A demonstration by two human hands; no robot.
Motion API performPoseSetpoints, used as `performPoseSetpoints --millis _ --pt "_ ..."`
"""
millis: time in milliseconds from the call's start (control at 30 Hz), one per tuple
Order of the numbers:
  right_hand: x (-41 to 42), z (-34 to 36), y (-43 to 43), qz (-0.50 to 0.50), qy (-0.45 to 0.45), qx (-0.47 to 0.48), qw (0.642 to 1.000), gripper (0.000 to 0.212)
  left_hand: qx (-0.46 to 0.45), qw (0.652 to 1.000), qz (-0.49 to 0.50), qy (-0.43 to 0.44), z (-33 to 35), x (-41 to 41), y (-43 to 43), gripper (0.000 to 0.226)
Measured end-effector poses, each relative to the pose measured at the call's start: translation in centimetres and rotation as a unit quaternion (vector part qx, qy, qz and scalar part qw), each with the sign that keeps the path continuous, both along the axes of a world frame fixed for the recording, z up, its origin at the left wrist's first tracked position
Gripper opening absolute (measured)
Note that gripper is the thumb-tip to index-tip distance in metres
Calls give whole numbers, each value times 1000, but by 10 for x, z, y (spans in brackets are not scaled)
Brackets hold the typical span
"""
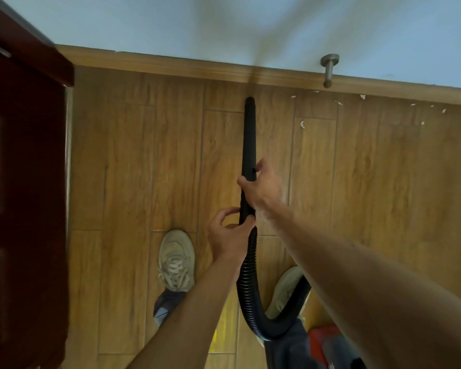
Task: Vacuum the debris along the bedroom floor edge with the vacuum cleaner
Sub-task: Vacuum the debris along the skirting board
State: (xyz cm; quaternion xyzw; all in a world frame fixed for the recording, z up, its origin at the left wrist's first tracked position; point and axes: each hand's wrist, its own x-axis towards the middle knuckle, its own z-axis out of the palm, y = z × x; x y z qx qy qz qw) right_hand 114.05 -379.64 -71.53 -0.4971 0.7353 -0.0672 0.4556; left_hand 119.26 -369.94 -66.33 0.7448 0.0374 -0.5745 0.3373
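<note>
A black vacuum wand [250,134] points at the floor just short of the wooden baseboard [197,65]. My right hand [261,186] grips the wand around its middle. My left hand [229,233] holds it lower down, where the ribbed black hose [248,278] joins. The hose loops down to a red vacuum body [324,342] at the bottom right. Several white debris bits [362,96] lie along the baseboard to the right of the nozzle tip, with one flake [302,124] closer in.
A dark red wooden door or cabinet [24,195] fills the left side. A metal door stopper [329,69] sticks out of the blue wall above the baseboard. My two pale sneakers [175,259] stand on the wood-look floor, either side of the hose.
</note>
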Motion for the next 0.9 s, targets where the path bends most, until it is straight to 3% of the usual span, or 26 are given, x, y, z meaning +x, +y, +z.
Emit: performPoseSetpoints --millis 300,567,900 --pt "-10 3 15 -154 -49 26 986 35 -6 998 -61 -15 2 1 3 22" --pt "-33 4 46 -377 -134 49 915 29 -15 991 -132 -10 5 -15 18 23" --pt "-52 0 67 -435 -111 56 892 30 -1 983 -182 11 0 -28 33 22"
